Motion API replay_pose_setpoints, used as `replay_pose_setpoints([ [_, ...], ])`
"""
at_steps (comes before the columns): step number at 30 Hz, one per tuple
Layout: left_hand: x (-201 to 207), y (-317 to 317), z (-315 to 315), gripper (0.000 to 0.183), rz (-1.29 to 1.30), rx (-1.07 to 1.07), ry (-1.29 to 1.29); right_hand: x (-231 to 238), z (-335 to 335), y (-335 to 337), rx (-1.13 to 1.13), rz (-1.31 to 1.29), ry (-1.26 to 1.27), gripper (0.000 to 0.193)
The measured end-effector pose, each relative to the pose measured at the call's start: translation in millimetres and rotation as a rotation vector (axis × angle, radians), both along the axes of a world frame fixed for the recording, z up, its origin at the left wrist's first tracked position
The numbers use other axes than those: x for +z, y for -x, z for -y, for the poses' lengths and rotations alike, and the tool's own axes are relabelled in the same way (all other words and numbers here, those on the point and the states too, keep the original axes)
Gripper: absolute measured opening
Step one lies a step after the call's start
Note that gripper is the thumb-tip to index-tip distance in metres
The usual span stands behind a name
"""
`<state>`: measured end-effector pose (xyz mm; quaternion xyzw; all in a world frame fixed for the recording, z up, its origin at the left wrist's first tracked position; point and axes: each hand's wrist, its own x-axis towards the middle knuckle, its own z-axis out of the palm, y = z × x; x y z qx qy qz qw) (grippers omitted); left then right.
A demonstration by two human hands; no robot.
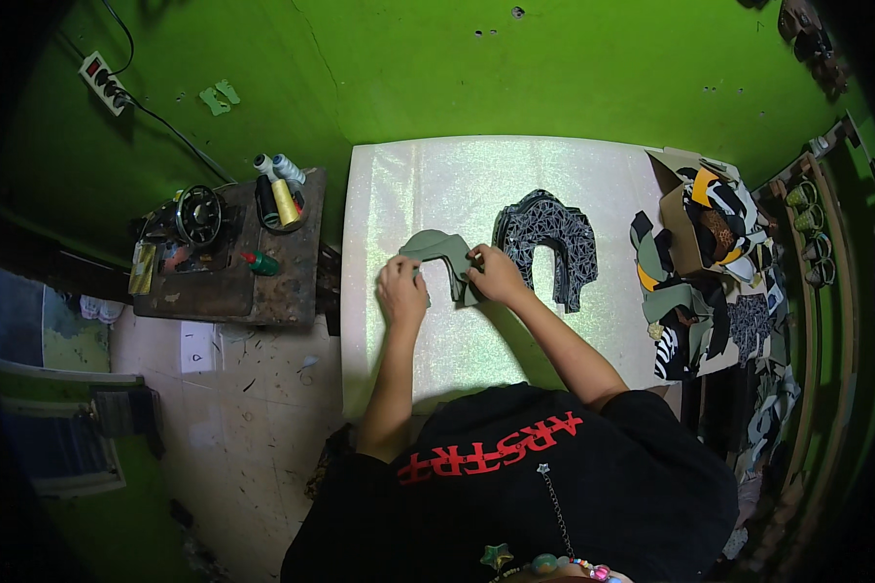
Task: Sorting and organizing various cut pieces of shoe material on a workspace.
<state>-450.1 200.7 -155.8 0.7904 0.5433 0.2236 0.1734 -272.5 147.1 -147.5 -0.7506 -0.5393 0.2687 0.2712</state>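
Note:
On the shimmering white table, a grey-green U-shaped material piece lies between my hands, its curved end pointing away from me. Its outline looks doubled near the top, as if more than one layer lies there; I cannot tell how many. My left hand grips the left leg with bent fingers. At the right leg, my right hand pinches the edge between thumb and fingers. Just right of that hand stands a thick stack of black U-shaped pieces with a pale line pattern, apart from the green piece.
A cardboard box of mixed scraps stands at the table's right end, with loose offcuts around it. To the left is a worn sewing machine table bearing a black handwheel, thread cones and a green bottle.

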Motion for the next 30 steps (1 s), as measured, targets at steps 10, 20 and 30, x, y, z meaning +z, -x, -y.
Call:
replay_pose_setpoints([
  [10, -17, -27, 30, 0.04, -0.091, -0.184, 0.043, 4, 46, 16, 0.17, 0.288, -0.012, 0.024],
  [20, -19, -28, 28, 0.043, -0.123, -0.177, 0.001, 4, 55, 8, 0.271, 0.386, -0.016, 0.019],
  [30, -3, -24, 13, 0.025, 0.572, -0.255, 0.352, 36, 15, -13, 0.045, -0.255, -0.281, 0.02],
])
